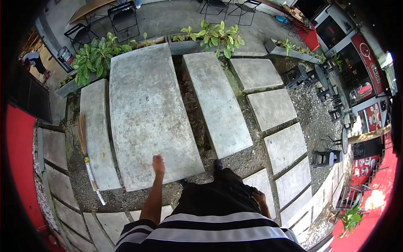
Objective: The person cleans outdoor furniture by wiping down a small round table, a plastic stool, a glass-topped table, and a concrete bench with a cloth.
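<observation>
My left hand (158,165) is above the near end of a large concrete table (148,107), with nothing seen in it; its fingers look curled, but whether they are fully closed is unclear. Down at my right hip, beside the black trousers, is my right hand (259,197), with its fingers partly hidden by a dark item or cloth there. A stick broom (87,157) with a wrapped handle leans against the left concrete bench (97,135). Another concrete bench (217,104) stands to the right of the table.
Planters with leafy plants (91,58) line the far side. Concrete paving slabs (272,108) with gravel gaps run along the right. Black stools (324,158) and round tables (344,140) stand farther right. Folding chairs (123,19) are beyond the planters. A person (35,62) bends over at far left.
</observation>
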{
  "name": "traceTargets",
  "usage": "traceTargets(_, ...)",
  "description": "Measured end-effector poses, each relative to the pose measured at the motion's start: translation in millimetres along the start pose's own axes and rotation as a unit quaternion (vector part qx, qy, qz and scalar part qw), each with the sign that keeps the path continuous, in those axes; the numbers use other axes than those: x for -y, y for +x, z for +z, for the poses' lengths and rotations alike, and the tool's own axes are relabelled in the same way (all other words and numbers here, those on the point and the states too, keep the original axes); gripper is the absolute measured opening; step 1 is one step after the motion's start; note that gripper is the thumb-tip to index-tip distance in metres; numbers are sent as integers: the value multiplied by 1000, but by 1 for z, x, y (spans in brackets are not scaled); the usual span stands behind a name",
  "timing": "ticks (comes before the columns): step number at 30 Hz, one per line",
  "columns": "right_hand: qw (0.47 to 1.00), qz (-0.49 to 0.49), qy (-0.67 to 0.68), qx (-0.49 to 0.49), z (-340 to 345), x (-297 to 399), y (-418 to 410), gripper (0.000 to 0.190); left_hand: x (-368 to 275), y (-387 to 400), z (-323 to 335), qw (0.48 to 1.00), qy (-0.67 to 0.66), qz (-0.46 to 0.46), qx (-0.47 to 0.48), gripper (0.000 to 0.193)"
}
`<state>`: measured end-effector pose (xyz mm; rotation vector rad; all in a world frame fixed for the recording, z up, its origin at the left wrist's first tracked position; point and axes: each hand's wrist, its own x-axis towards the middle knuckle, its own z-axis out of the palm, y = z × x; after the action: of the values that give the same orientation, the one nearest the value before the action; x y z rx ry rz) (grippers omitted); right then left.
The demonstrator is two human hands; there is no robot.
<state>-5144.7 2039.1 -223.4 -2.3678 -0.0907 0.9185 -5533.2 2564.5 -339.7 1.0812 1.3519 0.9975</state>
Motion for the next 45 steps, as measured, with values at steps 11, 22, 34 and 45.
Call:
traceTargets(11, 989, -49, -111, 83, -48, 91, 70, 32, -123, 176, 308, 924, 285, 253, 38, 21)
traceTargets(22, 984, 25, -156, 83, -66, 180, 363, 34, -48, 353, 411, 827, 447, 245, -239, 51)
traceTargets(34, 945, 3, -68, 319, 121, 384, 378, 34, -51, 356, 404, 825, 473, 185, -249, 50)
traceTargets(45, 961, 15, 45, 274, 121, 435, 415, 40, -65, 364, 408, 828, 485, 157, -232, 47)
